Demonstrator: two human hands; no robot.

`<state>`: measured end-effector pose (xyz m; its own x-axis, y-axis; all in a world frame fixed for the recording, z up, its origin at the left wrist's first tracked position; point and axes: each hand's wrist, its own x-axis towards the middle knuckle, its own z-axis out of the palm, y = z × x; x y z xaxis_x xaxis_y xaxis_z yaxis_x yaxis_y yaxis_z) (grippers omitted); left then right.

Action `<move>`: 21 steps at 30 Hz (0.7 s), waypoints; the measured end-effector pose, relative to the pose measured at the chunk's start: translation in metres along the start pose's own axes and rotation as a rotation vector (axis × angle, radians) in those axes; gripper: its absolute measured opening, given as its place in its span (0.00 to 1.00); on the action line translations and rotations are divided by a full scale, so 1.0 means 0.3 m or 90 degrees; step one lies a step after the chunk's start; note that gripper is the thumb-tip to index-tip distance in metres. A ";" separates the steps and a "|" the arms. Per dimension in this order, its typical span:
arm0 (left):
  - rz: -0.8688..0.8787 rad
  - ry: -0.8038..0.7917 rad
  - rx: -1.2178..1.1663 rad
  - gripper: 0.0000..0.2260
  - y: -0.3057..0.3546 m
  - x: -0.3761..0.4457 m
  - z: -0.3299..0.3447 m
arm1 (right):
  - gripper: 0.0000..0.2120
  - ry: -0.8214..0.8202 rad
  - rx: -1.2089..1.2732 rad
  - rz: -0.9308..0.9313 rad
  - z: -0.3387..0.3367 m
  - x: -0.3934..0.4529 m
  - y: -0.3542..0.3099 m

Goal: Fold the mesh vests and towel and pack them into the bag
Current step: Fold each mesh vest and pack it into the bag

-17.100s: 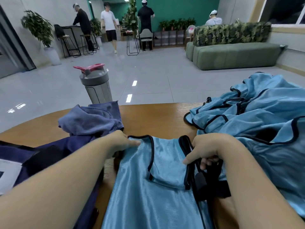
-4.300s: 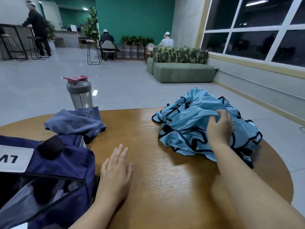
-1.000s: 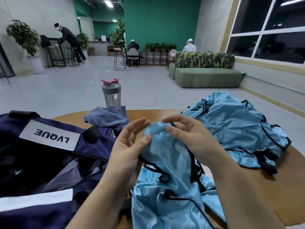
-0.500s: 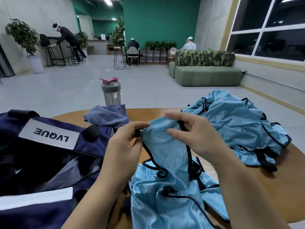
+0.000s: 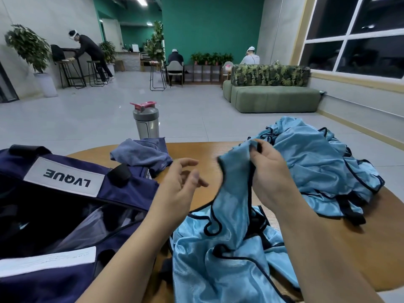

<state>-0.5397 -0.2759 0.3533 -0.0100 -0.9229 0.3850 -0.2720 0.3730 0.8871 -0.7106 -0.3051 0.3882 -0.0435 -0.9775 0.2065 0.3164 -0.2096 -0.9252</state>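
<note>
Counter (image 5: pixel 218 149) under everything, bag (image 5: pixel 65 215) gaping on my left, vest pile (image 5: pixel 317 162) heaped on my right. One vest (image 5: pixel 218 248) droops across the counter's near edge, slick and floppy. My right hand (image 5: pixel 269 171) pinches its trimmed shoulder up high; my left hand (image 5: pixel 177 191) hangs free beside it, fingers (image 5: pixel 192 162) spread, gripping nothing. Risk here: with one pinch only, the mesh could slither off the edge or twist, spoiling the fold. Towel (image 5: pixel 142 154) waits crumpled behind the bag.

dim indoor | ceiling lights overhead | soft shadows | wide-angle edge warp
</note>
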 end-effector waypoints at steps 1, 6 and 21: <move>-0.019 -0.070 0.085 0.09 -0.035 0.013 0.008 | 0.10 0.015 0.018 0.015 -0.005 0.000 -0.014; -0.142 -0.358 0.538 0.30 -0.195 0.031 0.075 | 0.10 -0.030 -0.076 0.079 -0.041 -0.006 -0.051; -0.011 0.188 0.247 0.06 -0.041 0.099 -0.051 | 0.12 -0.229 -0.794 0.085 -0.066 -0.039 0.129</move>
<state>-0.5220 -0.3064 0.3577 0.2556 -0.8408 0.4772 -0.6095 0.2430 0.7546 -0.7165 -0.3022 0.3438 0.2354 -0.9718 -0.0165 -0.7967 -0.1832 -0.5760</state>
